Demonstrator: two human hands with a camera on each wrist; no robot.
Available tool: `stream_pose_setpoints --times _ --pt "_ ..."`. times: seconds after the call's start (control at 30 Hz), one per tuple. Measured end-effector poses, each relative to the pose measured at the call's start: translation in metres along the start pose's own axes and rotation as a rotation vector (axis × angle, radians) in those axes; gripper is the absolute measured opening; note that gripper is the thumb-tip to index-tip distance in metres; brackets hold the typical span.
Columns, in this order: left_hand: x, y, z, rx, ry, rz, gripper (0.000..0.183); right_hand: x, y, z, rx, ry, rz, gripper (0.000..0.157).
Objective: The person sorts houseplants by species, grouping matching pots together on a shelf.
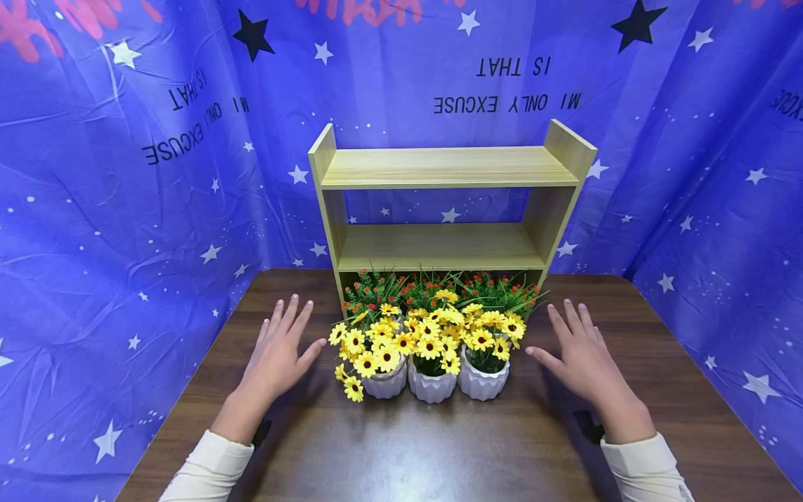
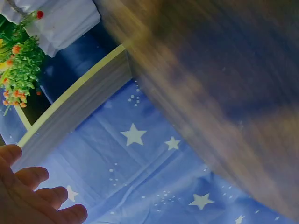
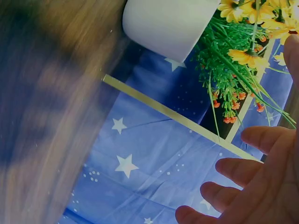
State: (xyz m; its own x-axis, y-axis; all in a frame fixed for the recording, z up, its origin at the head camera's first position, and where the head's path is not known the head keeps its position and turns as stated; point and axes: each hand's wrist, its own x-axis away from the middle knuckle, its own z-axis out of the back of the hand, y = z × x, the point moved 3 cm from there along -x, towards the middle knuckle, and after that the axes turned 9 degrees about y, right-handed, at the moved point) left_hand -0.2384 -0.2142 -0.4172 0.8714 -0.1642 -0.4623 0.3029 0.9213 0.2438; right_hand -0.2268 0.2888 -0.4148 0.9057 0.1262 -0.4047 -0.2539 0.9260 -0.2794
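Three white fluted pots of yellow daisy-like flowers (image 1: 429, 347) stand in a row on the table, close in front of the shelf. Behind them are green plants with small red-orange blooms (image 1: 433, 287); their pots are mostly hidden. My left hand (image 1: 279, 352) is spread to the left of the flowers, its thumb near the leftmost blooms and holding nothing. On the other side my right hand (image 1: 580, 355) is spread likewise, thumb pointing toward the rightmost white pot (image 1: 484, 376). In the right wrist view, a white pot (image 3: 168, 28) appears beyond the fingers.
A light wooden two-tier shelf (image 1: 439, 244) stands upright at the back of the brown wooden table (image 1: 433, 453). Blue star-printed cloth (image 1: 401, 84) hangs behind and along both sides. Dark straps (image 1: 588, 427) sit at the wrists by the white sleeves.
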Motion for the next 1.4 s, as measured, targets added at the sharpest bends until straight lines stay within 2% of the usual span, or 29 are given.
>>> stream_pose_setpoints --times 0.23,0.4,0.53,0.73,0.93,1.17,1.4 --pt "-0.005 0.007 0.022 -0.011 0.026 -0.060 0.075 0.000 -0.007 0.001 -0.072 0.064 0.039 0.091" --pt "-0.019 0.015 0.046 -0.016 0.068 -0.112 0.074 0.002 -0.013 0.002 -0.122 0.119 0.035 0.088" --pt "-0.037 0.024 0.071 -0.004 0.102 -0.126 0.072 0.004 -0.017 0.000 -0.166 0.150 0.020 0.087" --pt "-0.074 0.042 0.109 0.021 0.151 -0.124 0.071 0.009 -0.024 -0.005 -0.220 0.194 0.001 0.082" --pt "-0.109 0.060 0.136 0.040 0.217 -0.138 0.070 0.015 -0.031 -0.011 -0.261 0.239 -0.021 0.077" --pt "-0.144 0.073 0.157 0.045 0.263 -0.109 0.072 0.019 -0.039 -0.016 -0.299 0.257 -0.080 0.074" --pt "-0.169 0.079 0.159 0.049 0.262 -0.047 0.073 0.023 -0.045 -0.021 -0.378 0.212 -0.183 0.070"
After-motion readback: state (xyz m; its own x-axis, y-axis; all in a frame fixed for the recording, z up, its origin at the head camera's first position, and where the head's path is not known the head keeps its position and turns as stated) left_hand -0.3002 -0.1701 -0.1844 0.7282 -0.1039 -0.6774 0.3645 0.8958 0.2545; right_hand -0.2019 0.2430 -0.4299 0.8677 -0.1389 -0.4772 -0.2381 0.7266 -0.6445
